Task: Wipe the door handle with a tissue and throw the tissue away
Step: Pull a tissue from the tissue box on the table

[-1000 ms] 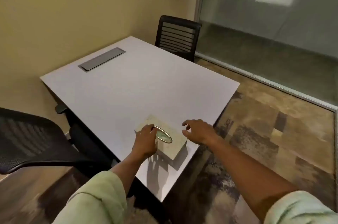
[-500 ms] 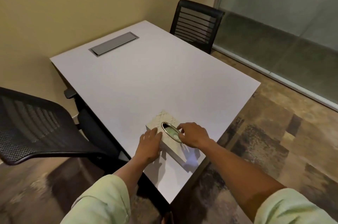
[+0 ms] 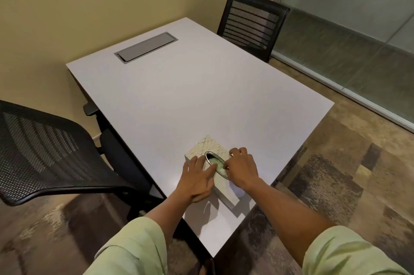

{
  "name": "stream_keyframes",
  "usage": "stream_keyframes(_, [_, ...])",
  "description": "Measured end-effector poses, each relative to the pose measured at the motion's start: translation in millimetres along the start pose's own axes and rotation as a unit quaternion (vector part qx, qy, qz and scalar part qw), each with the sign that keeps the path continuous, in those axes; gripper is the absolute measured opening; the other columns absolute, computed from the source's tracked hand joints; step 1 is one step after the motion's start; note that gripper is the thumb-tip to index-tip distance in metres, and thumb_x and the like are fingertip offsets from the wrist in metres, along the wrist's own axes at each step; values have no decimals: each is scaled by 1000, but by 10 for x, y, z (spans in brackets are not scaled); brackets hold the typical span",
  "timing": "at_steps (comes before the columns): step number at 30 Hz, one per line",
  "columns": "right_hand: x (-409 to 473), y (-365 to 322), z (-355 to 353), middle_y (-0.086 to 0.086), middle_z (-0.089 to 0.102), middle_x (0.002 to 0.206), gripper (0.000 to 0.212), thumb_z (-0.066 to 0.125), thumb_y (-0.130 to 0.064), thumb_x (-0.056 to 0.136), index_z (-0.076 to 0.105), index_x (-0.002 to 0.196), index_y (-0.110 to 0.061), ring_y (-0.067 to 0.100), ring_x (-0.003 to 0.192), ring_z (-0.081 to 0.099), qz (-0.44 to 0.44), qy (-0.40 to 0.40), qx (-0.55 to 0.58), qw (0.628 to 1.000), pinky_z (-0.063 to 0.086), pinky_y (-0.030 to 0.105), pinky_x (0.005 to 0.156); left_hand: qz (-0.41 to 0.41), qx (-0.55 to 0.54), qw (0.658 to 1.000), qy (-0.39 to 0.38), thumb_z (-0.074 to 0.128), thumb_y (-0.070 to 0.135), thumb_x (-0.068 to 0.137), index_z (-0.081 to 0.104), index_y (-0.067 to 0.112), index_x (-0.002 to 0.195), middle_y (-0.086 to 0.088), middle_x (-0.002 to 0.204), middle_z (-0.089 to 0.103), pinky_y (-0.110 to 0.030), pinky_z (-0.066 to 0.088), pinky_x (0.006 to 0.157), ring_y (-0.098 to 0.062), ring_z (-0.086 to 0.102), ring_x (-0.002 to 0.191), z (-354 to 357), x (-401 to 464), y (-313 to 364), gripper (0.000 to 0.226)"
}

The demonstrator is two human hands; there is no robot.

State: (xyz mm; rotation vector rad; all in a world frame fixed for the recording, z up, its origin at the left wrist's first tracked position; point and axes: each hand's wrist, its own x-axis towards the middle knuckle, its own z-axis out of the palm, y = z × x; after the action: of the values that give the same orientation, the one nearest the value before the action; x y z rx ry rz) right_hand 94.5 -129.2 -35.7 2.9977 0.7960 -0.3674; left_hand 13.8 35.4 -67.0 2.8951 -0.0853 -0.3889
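tissue box [image 3: 210,147] at worktop [image 3: 190,95] near corner | left hand [image 3: 197,181] flat on box, grip apart | right hand [image 3: 242,168] fingertips pinched on tissue [image 3: 218,166] in oval slot

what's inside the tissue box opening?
Through the oval metal-rimmed opening of the tissue box, pale greenish-white tissue shows. The right hand has its fingers at the rim, the left hand rests beside it. How much remains is hidden.

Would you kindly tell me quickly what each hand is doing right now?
Left hand: open, flat on the tissue box.
Right hand: fingertips at the tissue; grip cannot be told.
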Motion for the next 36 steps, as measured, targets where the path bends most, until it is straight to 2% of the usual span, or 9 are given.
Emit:
stream_keyframes(2, [55, 1, 13, 1, 52, 138, 25, 58, -36, 93, 77, 109, -31, 29, 125, 40, -14, 11, -11, 1000, 39, 38, 92, 0, 19, 1000, 0, 24, 48, 96, 31, 35, 151, -17, 160, 21, -57, 20, 117, -43, 17, 145, 21, 19, 18, 57])
stream_keyframes(5, [110, -7, 22, 2, 53, 137, 22, 61, -35, 91, 79, 101, -30, 30, 125, 41, -42, 28, -33, 998, 39, 40, 94, -17, 16, 1000, -3, 27, 45, 98, 30, 36, 151, -17, 161, 16, -57, 23, 115, -42, 14, 146, 46, 36, 50, 55])
stream_keyframes(11, [155, -12, 75, 6, 58, 125, 12, 68, -26, 82, 79, 81, -22, 34, 114, 47, -78, 46, -96, 991, 40, 43, 86, -33, -1, 999, -42, 30, 40, 100, 19, 35, 157, -15, 166, -1, -61, 15, 118, -41, -3, 152, 51, 37, 87, 58])
stream_keyframes(16, [200, 0, 109, 9, 59, 129, 11, 73, -26, 77, 77, 71, -18, 37, 114, 50, -90, 54, -94, 990, 43, 47, 84, -38, 5, 998, -59, 31, 40, 100, 18, 35, 157, -15, 167, -4, -61, 14, 118, -40, -6, 153, 42, 48, 99, 59])
stream_keyframes(25, [218, -17, 116, 6, 35, 150, 17, 62, -25, 87, 75, 79, -18, 36, 127, 35, -81, 2, -66, 995, 44, 43, 83, -45, -9, 997, -65, 29, 41, 100, 19, 35, 157, -14, 167, -6, -62, 12, 118, -38, -8, 153, 53, 49, 102, 58])
stream_keyframes(30, [193, 55, 136, 4, 38, 147, 25, 52, -29, 91, 75, 86, -20, 34, 125, 37, -75, 1, -29, 997, 47, 40, 78, -49, -10, 997, -66, 29, 41, 99, 19, 35, 157, -14, 167, -5, -61, 13, 119, -38, -7, 153, 47, 52, 111, 59])
stream_keyframes(36, [122, 89, 110, 3, 41, 146, 29, 49, -31, 93, 74, 97, -16, 29, 126, 38, -62, 5, 29, 998, 45, 37, 78, -46, -5, 998, -43, 24, 50, 100, 13, 37, 159, -12, 168, -13, -63, 2, 120, -37, -13, 153, 141, 43, 107, 61])
